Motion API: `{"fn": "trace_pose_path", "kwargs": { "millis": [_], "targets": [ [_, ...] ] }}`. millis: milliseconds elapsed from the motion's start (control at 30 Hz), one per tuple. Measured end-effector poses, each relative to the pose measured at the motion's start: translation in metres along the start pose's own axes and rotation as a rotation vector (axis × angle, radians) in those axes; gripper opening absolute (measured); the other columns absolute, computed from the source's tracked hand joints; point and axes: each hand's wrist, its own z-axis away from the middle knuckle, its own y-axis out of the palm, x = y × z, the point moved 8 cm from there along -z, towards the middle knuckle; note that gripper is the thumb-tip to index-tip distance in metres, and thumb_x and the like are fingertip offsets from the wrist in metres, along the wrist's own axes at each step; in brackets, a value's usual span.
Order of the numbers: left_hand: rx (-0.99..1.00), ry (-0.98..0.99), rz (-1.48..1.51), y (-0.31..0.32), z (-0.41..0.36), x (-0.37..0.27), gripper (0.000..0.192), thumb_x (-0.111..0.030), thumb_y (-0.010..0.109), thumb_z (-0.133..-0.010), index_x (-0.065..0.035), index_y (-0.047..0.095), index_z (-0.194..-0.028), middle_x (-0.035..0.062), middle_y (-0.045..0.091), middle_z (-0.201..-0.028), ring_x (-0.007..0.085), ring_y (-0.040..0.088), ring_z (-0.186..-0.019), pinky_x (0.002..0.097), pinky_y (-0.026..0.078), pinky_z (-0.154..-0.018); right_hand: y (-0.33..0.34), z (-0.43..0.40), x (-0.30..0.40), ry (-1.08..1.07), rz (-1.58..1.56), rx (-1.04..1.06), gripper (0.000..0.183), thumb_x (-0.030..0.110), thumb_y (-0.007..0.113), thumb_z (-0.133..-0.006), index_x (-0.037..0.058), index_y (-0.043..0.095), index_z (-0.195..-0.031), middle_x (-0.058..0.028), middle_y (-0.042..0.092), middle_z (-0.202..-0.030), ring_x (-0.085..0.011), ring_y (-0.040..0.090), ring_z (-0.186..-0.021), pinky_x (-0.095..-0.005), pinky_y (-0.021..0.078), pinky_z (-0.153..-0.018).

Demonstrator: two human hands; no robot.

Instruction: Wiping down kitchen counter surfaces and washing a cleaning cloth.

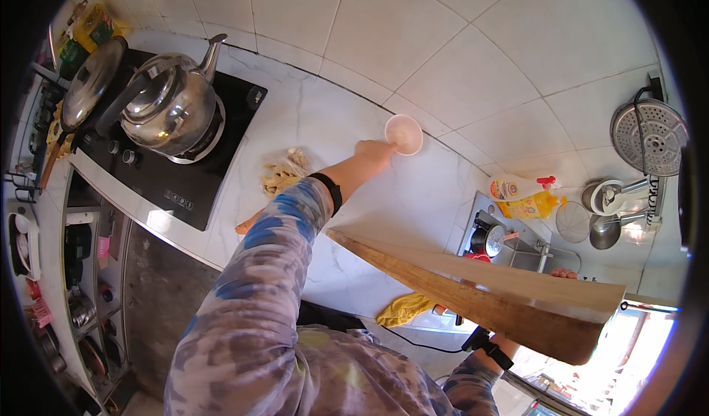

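My left hand (378,153) is stretched over the marbled white counter, its fingers at the rim of a small pale pink bowl (411,131) near the tiled wall. Something pale lies inside the bowl; the fingertips are partly hidden. My right hand (564,273) holds a thick wooden board (476,283) at the right, raised and tilted, with only fingers showing over its far edge. Beside my left forearm lies a clear plastic bag with pale, knobbly pieces like ginger (281,177). An orange object, perhaps a carrot (247,223), is partly hidden by the sleeve.
A steel kettle (169,106) stands on the black gas hob (183,189) at left, with a lidded pan (94,86) behind. A yellow cloth (407,308) lies by the counter's near edge. Bottles (512,188), a sink (526,258) and hanging strainers (649,136) are at right.
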Motion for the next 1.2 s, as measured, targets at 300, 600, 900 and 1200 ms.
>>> {"fn": "trace_pose_path", "kwargs": {
  "millis": [300, 600, 900, 1200],
  "targets": [
    [-0.404, 0.097, -0.473, -0.069, 0.089, 0.068, 0.011, -0.021, 0.054, -0.079, -0.0177, 0.065, -0.082, 0.0075, 0.065, -0.084, 0.0257, 0.063, -0.081, 0.0390, 0.049, -0.065, -0.001, -0.007, 0.001, -0.011, 0.011, 0.005, 0.075, 0.067, 0.028, -0.086, 0.0101, 0.036, -0.135, -0.0092, 0.043, -0.133, -0.0283, 0.043, -0.122, -0.0469, 0.0366, -0.102],
    [-0.856, 0.018, -0.418, -0.160, 0.265, 0.082, 0.007, -0.018, 0.062, -0.079, -0.0162, 0.066, -0.085, 0.0091, 0.061, -0.076, 0.0291, 0.062, -0.066, 0.0380, 0.049, -0.054, 0.000, -0.025, 0.003, -0.029, 0.021, 0.034, 0.075, 0.067, 0.027, -0.087, 0.0098, 0.037, -0.134, -0.0094, 0.043, -0.133, -0.0286, 0.043, -0.122, -0.0473, 0.0363, -0.102],
    [-0.754, -0.404, -0.434, -0.038, 0.462, 0.144, 0.008, -0.019, 0.067, -0.075, -0.0149, 0.066, -0.082, 0.0082, 0.063, -0.074, 0.0278, 0.062, -0.065, 0.0380, 0.049, -0.053, -0.008, -0.032, 0.004, -0.026, 0.033, 0.039, 0.075, 0.067, 0.025, -0.087, 0.0094, 0.038, -0.134, -0.0096, 0.043, -0.133, -0.0288, 0.043, -0.122, -0.0476, 0.0359, -0.103],
    [-0.826, -0.467, -0.381, 0.010, 0.470, 0.175, 0.011, -0.017, 0.064, -0.076, -0.0135, 0.068, -0.085, 0.0076, 0.065, -0.079, 0.0273, 0.064, -0.070, 0.0375, 0.051, -0.057, -0.018, -0.030, 0.000, 0.028, -0.056, 0.036, 0.079, 0.069, 0.021, -0.083, 0.0129, 0.040, -0.134, -0.0106, 0.043, -0.135, -0.0326, 0.042, -0.123, -0.0526, 0.0379, -0.099]
  ]
}}
